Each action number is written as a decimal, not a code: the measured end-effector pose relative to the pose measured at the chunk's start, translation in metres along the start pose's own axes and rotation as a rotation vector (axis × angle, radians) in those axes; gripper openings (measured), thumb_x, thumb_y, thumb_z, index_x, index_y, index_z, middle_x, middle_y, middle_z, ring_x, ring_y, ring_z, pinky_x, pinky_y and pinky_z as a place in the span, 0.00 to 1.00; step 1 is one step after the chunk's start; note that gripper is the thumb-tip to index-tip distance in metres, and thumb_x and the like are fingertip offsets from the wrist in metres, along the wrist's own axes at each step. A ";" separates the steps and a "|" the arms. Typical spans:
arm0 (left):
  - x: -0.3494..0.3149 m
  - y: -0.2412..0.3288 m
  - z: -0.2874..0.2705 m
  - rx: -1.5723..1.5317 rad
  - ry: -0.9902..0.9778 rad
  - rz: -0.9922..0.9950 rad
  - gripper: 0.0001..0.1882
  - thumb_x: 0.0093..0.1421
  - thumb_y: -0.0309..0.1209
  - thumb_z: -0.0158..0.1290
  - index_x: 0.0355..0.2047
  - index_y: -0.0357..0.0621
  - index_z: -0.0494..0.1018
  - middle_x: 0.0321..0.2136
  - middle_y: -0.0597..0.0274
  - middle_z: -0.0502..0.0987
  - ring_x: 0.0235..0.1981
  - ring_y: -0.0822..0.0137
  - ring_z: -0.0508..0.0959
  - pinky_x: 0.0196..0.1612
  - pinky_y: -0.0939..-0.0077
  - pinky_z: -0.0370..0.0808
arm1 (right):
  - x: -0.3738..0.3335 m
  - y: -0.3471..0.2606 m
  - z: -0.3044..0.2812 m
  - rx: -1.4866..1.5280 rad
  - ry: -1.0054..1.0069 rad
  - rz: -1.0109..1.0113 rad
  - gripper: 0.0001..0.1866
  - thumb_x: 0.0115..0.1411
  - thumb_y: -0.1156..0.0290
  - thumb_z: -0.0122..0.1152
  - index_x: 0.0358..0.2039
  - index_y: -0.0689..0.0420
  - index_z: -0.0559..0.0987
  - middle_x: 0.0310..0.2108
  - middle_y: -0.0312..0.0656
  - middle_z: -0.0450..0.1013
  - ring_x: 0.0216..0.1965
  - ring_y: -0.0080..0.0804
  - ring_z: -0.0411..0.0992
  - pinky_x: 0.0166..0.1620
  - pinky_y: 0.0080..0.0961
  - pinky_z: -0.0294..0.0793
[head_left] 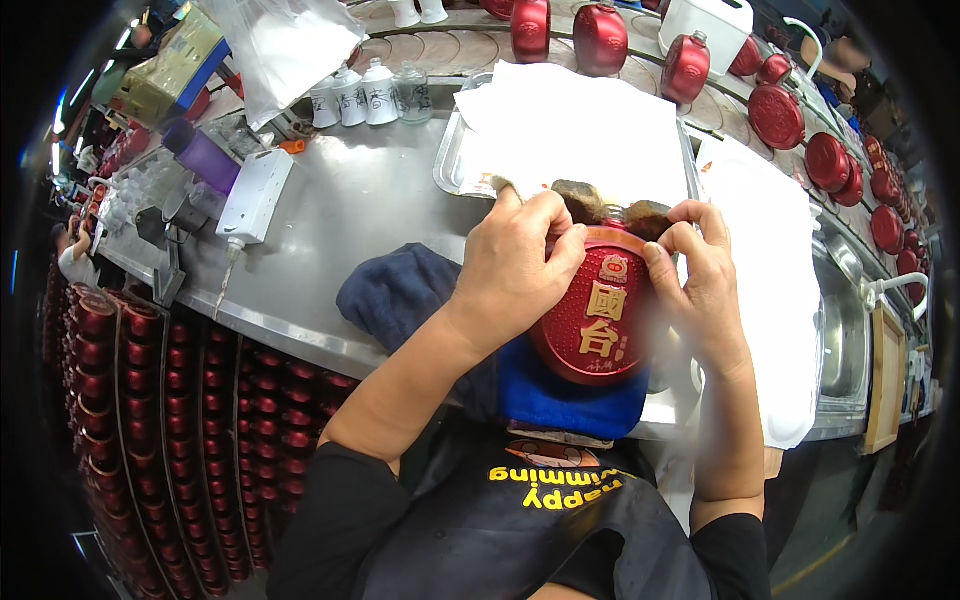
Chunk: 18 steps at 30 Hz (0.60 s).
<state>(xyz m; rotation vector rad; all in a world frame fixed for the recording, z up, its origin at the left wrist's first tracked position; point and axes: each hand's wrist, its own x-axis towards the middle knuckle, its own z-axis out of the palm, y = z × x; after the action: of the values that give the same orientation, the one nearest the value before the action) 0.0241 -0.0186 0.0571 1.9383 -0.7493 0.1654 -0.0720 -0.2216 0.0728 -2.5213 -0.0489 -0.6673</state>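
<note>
A flat, round red bottle point(592, 300) with raised gold characters lies tilted on a blue cloth point(572, 395), its clear neck pointing away from me. An orange-red strip point(615, 238) curves over its shoulder just below the neck. My left hand point(525, 262) pinches at the strip's left end, fingers bent and thumb pressed in. At its right end, my right hand point(703, 275) pinches with thumb and curled fingers. Two dark brown fuzzy pads point(579, 200) flank the neck, partly behind my fingers.
A metal tray point(450, 165) with white paper point(575, 125) lies beyond the bottle. A dark blue cloth point(400, 295) and white box point(255, 197) are at left. Red bottles point(600, 40) stand on a curved conveyor behind. A sink point(843, 320) is at right.
</note>
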 end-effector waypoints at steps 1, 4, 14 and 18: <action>0.000 -0.002 0.001 -0.010 -0.001 0.002 0.09 0.61 0.30 0.61 0.29 0.39 0.74 0.28 0.47 0.75 0.29 0.48 0.78 0.35 0.57 0.77 | 0.000 0.000 0.001 -0.005 0.008 -0.006 0.09 0.64 0.72 0.65 0.30 0.62 0.75 0.48 0.51 0.70 0.51 0.47 0.71 0.56 0.38 0.70; 0.001 -0.004 0.002 -0.031 0.007 0.005 0.08 0.60 0.29 0.61 0.29 0.39 0.73 0.28 0.48 0.74 0.29 0.49 0.77 0.35 0.58 0.77 | 0.002 0.003 0.004 -0.016 0.023 -0.016 0.08 0.61 0.74 0.66 0.29 0.62 0.75 0.48 0.52 0.70 0.52 0.47 0.71 0.56 0.39 0.70; -0.003 0.001 -0.001 -0.059 -0.024 -0.054 0.09 0.60 0.28 0.61 0.28 0.39 0.72 0.27 0.49 0.73 0.26 0.52 0.76 0.32 0.60 0.75 | -0.009 0.005 0.007 0.027 0.063 -0.118 0.16 0.60 0.81 0.65 0.49 0.58 0.84 0.54 0.52 0.69 0.57 0.50 0.68 0.60 0.42 0.69; -0.003 0.000 0.000 -0.070 -0.031 -0.059 0.09 0.60 0.28 0.61 0.28 0.39 0.72 0.26 0.50 0.73 0.25 0.53 0.76 0.32 0.60 0.75 | -0.019 0.004 0.003 -0.064 -0.018 -0.172 0.20 0.60 0.77 0.67 0.54 0.58 0.83 0.54 0.51 0.70 0.58 0.51 0.68 0.61 0.43 0.69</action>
<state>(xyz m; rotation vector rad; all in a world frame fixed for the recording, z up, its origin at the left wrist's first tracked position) 0.0221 -0.0175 0.0557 1.8980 -0.7079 0.0722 -0.0864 -0.2217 0.0596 -2.6049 -0.2571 -0.7232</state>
